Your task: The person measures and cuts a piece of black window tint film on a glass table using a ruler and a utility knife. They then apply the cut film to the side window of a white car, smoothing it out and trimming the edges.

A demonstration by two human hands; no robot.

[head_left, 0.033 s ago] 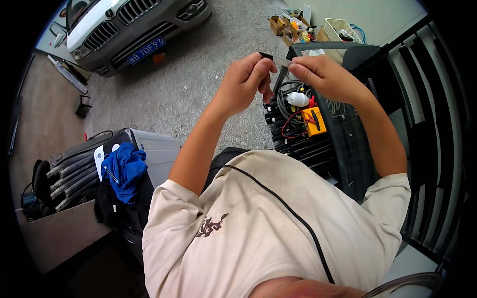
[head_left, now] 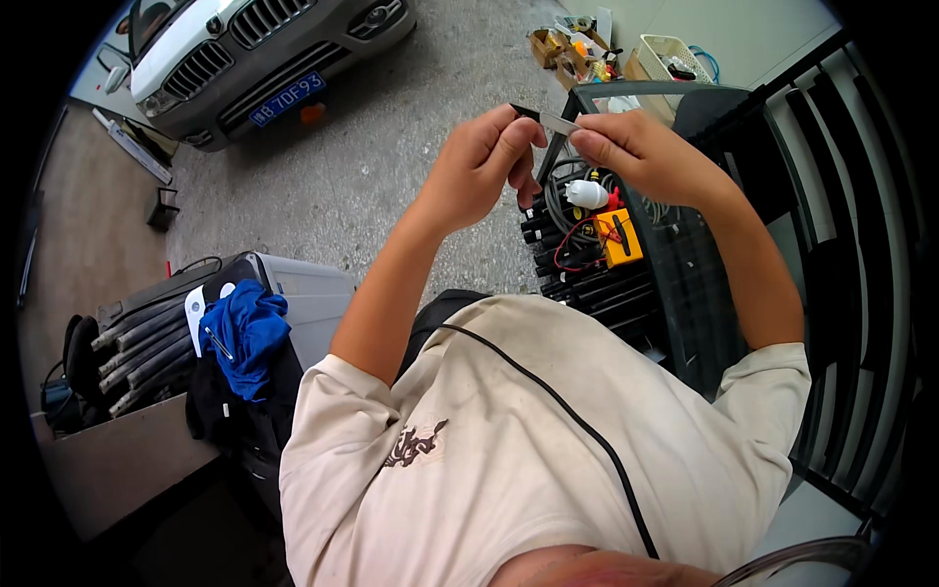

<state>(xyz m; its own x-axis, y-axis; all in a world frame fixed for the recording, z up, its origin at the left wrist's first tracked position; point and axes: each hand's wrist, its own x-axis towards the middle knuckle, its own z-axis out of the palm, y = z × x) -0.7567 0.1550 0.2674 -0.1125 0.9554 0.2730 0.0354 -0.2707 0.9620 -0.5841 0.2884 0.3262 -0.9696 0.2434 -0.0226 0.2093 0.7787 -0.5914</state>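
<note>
Both of my hands are raised out in front at the upper middle, joined by a thin flat strip. It is black at its left end and pale silver at its right; its exact kind I cannot make out. My left hand pinches the black end between thumb and forefinger, the other fingers curled loosely below. My right hand grips the pale end, thumb against fingers, and covers its tip. Below my hands sit a white bulb-shaped object and a yellow device with a red wire.
A glass-topped table stands at my right, beside a rack with dark slats. A parked car is at the far left. Nearer left, a grey case stands by a blue cloth and black tubes. Boxes lie far ahead.
My hands have shifted only very slightly, the right one a touch to the right. The hold on the strip looks the same.
</note>
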